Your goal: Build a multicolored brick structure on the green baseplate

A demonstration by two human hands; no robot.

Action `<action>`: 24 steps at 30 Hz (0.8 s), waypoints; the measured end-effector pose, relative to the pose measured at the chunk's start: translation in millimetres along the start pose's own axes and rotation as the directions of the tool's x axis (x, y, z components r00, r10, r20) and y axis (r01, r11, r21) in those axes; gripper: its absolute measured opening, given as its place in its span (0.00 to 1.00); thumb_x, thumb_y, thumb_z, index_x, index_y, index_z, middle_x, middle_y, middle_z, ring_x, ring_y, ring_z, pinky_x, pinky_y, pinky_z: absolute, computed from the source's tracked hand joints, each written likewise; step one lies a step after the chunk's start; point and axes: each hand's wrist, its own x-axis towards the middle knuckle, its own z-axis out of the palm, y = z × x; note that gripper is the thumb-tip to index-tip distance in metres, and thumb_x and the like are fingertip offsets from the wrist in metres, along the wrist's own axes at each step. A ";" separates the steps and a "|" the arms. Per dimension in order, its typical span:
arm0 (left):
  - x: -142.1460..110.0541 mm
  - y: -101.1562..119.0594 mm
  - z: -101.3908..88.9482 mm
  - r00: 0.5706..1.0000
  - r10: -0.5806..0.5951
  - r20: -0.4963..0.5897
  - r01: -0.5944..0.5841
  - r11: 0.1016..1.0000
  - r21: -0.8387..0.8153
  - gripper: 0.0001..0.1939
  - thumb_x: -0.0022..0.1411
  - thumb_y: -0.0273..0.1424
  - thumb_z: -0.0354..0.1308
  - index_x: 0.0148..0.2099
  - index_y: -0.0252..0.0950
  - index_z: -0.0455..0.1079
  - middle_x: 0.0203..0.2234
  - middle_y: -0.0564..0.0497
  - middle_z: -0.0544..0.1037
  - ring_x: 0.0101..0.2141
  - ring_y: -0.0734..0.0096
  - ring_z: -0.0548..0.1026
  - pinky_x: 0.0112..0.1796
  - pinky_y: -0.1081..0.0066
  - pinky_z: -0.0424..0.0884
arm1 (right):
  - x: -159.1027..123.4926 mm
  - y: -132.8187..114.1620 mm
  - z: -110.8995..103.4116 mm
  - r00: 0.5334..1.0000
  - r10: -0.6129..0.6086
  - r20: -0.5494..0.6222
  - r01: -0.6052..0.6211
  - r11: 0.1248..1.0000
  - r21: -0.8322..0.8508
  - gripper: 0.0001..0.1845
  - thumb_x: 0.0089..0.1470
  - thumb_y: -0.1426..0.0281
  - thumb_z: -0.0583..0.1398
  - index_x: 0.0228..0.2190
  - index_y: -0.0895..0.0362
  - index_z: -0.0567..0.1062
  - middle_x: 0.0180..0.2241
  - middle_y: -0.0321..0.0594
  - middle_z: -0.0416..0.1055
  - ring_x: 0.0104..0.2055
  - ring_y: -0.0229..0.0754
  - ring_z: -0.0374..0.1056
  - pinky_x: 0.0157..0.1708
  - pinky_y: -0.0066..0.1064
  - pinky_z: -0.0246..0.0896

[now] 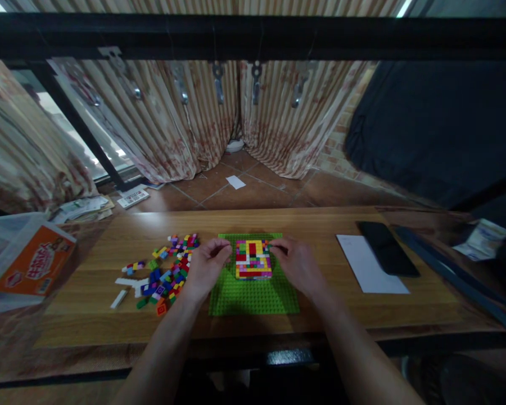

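On the green baseplate (pixel 253 301), a multicoloured brick block (pixel 253 260) is flanked by both hands; whether bricks are pinched by either hand's bent fingers (pixel 224 251) cannot be told. Rigid, light, separable under force; best gripped low along opposite sides.

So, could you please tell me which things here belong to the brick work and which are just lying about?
In use, it seems:
- green baseplate
- brick block
- loose bricks

Apparently lying about:
- white paper
- black device
- strap
- floor card
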 end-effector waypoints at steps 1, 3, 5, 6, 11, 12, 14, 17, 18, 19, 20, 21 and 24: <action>0.3 -1.7 0.1 1.000 0.004 0.010 -0.004 1.000 0.019 0.11 0.50 0.36 0.63 0.34 0.34 0.75 0.23 0.55 0.75 0.23 0.76 0.69 0.27 0.75 0.65 | -0.2 -3.2 1.3 1.000 0.009 0.004 -0.009 1.000 -0.024 0.11 0.57 0.73 0.58 0.33 0.55 0.83 0.37 0.44 0.81 0.39 0.46 0.74 0.42 0.35 0.64; 0.2 -3.8 0.6 0.999 0.006 0.032 -0.007 0.999 0.042 0.12 0.51 0.36 0.62 0.35 0.34 0.75 0.23 0.55 0.75 0.24 0.75 0.70 0.28 0.74 0.65 | 0.1 -6.9 3.1 0.999 0.040 -0.001 -0.040 0.998 -0.041 0.11 0.57 0.73 0.59 0.34 0.55 0.83 0.37 0.43 0.81 0.40 0.46 0.75 0.42 0.34 0.64; -0.2 -4.2 1.3 0.999 0.005 0.049 -0.007 0.999 0.047 0.12 0.51 0.36 0.62 0.35 0.34 0.75 0.23 0.55 0.75 0.24 0.74 0.70 0.28 0.74 0.65 | 0.6 -7.3 4.0 0.997 0.071 -0.006 -0.071 0.997 -0.044 0.09 0.57 0.71 0.61 0.33 0.54 0.83 0.36 0.42 0.81 0.39 0.45 0.75 0.41 0.33 0.64; -0.3 -4.1 1.5 0.999 0.006 0.054 -0.008 0.999 0.047 0.11 0.51 0.36 0.62 0.34 0.34 0.75 0.23 0.55 0.74 0.24 0.74 0.70 0.28 0.74 0.65 | 0.9 -6.8 4.3 0.996 0.083 -0.009 -0.084 0.996 -0.044 0.09 0.57 0.70 0.61 0.33 0.54 0.83 0.36 0.42 0.81 0.38 0.45 0.75 0.40 0.33 0.64; -0.5 -4.3 1.7 0.998 -0.005 0.065 0.002 0.999 0.044 0.12 0.52 0.36 0.61 0.35 0.33 0.75 0.24 0.54 0.75 0.25 0.74 0.70 0.30 0.73 0.66 | 1.7 -5.3 5.9 0.995 0.100 -0.020 -0.101 0.994 -0.046 0.08 0.56 0.68 0.62 0.31 0.54 0.83 0.34 0.42 0.81 0.35 0.45 0.75 0.37 0.33 0.62; -0.4 -4.7 1.5 0.998 -0.007 0.069 0.004 0.999 0.042 0.12 0.52 0.36 0.61 0.35 0.33 0.75 0.24 0.54 0.75 0.26 0.74 0.70 0.30 0.73 0.66 | 2.0 -5.4 6.2 0.995 0.102 -0.017 -0.103 0.994 -0.040 0.08 0.56 0.68 0.63 0.31 0.54 0.83 0.34 0.42 0.81 0.35 0.45 0.75 0.36 0.33 0.62; 0.0 -5.7 1.3 0.997 -0.007 0.077 0.003 0.999 0.048 0.12 0.52 0.36 0.61 0.35 0.33 0.75 0.25 0.53 0.75 0.26 0.74 0.71 0.30 0.73 0.67 | 2.9 -5.5 6.6 0.994 0.110 -0.015 -0.110 0.994 -0.019 0.08 0.56 0.68 0.63 0.31 0.54 0.83 0.33 0.42 0.81 0.34 0.45 0.75 0.36 0.33 0.62; 0.6 -7.2 1.3 0.996 0.000 0.090 -0.006 0.997 0.072 0.11 0.53 0.36 0.60 0.35 0.33 0.75 0.25 0.53 0.75 0.26 0.74 0.71 0.30 0.73 0.66 | 4.7 -3.5 7.7 0.993 0.121 -0.013 -0.120 0.992 0.036 0.08 0.55 0.67 0.63 0.30 0.54 0.83 0.32 0.41 0.81 0.34 0.44 0.74 0.36 0.33 0.62; 0.7 -7.5 1.3 0.995 0.003 0.095 -0.010 0.997 0.079 0.11 0.53 0.36 0.60 0.35 0.33 0.75 0.24 0.53 0.75 0.26 0.74 0.71 0.30 0.73 0.66 | 5.3 -2.2 8.3 0.992 0.125 -0.012 -0.124 0.990 0.060 0.08 0.55 0.67 0.63 0.30 0.54 0.83 0.32 0.41 0.81 0.34 0.44 0.74 0.36 0.33 0.62; 0.8 -7.8 1.4 0.995 0.005 0.099 -0.014 0.996 0.084 0.11 0.53 0.36 0.60 0.35 0.33 0.75 0.25 0.53 0.75 0.26 0.73 0.71 0.30 0.73 0.66 | 5.8 -0.7 8.9 0.992 0.129 -0.009 -0.127 0.988 0.085 0.08 0.54 0.67 0.63 0.30 0.54 0.83 0.31 0.40 0.81 0.33 0.44 0.74 0.35 0.33 0.62; 0.6 -7.9 1.5 0.995 0.009 0.102 -0.018 0.996 0.090 0.11 0.53 0.36 0.60 0.35 0.33 0.75 0.24 0.53 0.75 0.26 0.73 0.70 0.29 0.73 0.66 | 6.2 1.0 9.7 0.991 0.133 -0.005 -0.131 0.985 0.112 0.08 0.54 0.66 0.63 0.29 0.54 0.83 0.31 0.40 0.81 0.33 0.44 0.75 0.35 0.33 0.62; 0.4 -7.9 1.5 0.995 0.012 0.104 -0.022 0.995 0.095 0.11 0.53 0.36 0.60 0.35 0.33 0.75 0.24 0.53 0.75 0.26 0.73 0.70 0.29 0.73 0.66 | 6.4 2.6 10.3 0.991 0.136 0.001 -0.135 0.981 0.139 0.08 0.54 0.65 0.63 0.30 0.53 0.83 0.31 0.40 0.81 0.33 0.44 0.75 0.35 0.33 0.63; -0.5 -6.8 1.6 0.994 0.014 0.111 -0.026 0.994 0.106 0.11 0.54 0.36 0.60 0.35 0.33 0.75 0.24 0.53 0.76 0.26 0.73 0.71 0.29 0.73 0.66 | 6.4 6.4 11.4 0.989 0.148 0.016 -0.148 0.965 0.219 0.08 0.52 0.64 0.64 0.29 0.53 0.83 0.31 0.40 0.81 0.33 0.44 0.75 0.35 0.33 0.64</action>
